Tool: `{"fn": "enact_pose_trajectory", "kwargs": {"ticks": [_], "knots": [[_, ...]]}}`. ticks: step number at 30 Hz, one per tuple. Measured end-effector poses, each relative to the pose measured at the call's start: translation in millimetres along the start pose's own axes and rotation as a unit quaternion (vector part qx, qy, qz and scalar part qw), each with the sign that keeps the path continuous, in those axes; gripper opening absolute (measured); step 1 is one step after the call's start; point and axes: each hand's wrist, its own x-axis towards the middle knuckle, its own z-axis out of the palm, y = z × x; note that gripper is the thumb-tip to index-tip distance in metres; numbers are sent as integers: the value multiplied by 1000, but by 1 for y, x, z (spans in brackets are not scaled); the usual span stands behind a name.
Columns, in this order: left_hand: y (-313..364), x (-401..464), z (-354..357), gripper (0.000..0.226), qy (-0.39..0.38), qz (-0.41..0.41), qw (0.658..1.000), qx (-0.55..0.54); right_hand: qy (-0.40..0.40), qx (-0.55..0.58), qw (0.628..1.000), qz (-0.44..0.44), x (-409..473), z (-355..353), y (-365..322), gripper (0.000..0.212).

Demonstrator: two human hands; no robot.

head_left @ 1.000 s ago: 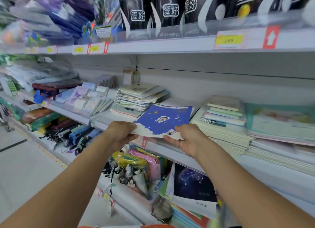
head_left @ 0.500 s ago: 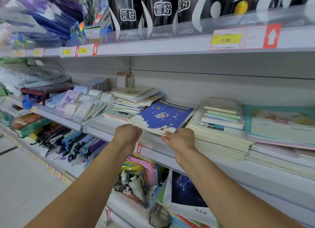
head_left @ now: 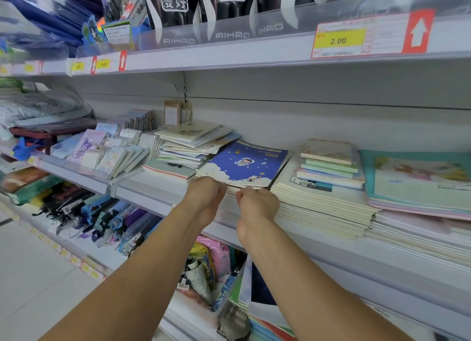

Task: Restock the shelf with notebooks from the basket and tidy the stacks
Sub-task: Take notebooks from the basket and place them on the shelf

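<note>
Both hands, left hand (head_left: 207,193) and right hand (head_left: 257,203), have pushed forward, fingers curled gripping the blue notebook (head_left: 243,165).

Bright, even shop light from overhead; no hard shadows, only soft shade under upper shelf (head_left: 229,57). Clear shelf-edge strip (head_left: 229,32) mirrors packaging print. Wide-angle bend: shelf lines bow and slant toward edges. Left margin smeared, blue packets (head_left: 38,22) blurred. Blue astronaut notebook (head_left: 244,164) fairly sharp; price tag (head_left: 339,41) legible.
</note>
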Motion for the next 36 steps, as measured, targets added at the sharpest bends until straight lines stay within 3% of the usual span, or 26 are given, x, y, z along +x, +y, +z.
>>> {"fn": "enact_pose_trajectory", "kwargs": {"ticks": [8,13,16,19,21,22,24,26,27,29,30,31,33,36], "knots": [[-4,4,-7,34,-50,4,999,-5,-123,-1,992,-23,-1,-11,3,22],[1,5,-14,23,-75,-9,997,24,-160,-118,980,-31,0,-16,0,21],[3,0,-19,22,-80,0,996,28,-154,-196,963,-102,-9,-25,3,14],[-13,-15,-42,27,-1,108,991,79,-212,-223,921,-238,-40,-51,21,26],[-40,-30,-76,29,64,178,970,153,-285,-228,903,-227,-59,-72,47,26],[-60,-38,-98,27,87,172,965,180,-305,-251,898,-196,-59,-80,67,21],[-114,-58,-149,21,135,71,965,213,-321,-348,874,-111,-51,-104,123,13],[-173,-89,-200,17,157,-84,959,220,-340,-479,809,25,-42,-136,186,13],[-205,-110,-225,14,161,-155,952,207,-370,-551,744,75,-39,-155,219,14],[-259,-151,-267,7,186,-267,929,175,-435,-680,580,116,-41,-194,277,17],[-281,-172,-284,9,210,-311,913,162,-452,-715,517,131,-43,-211,301,24],[-300,-189,-298,13,239,-348,895,142,-449,-736,485,146,-46,-225,321,44],[-329,-212,-317,29,291,-391,867,102,-424,-731,498,193,-53,-248,352,87],[-343,-224,-326,42,302,-403,861,62,-369,-712,551,232,-62,-268,388,108]]}}
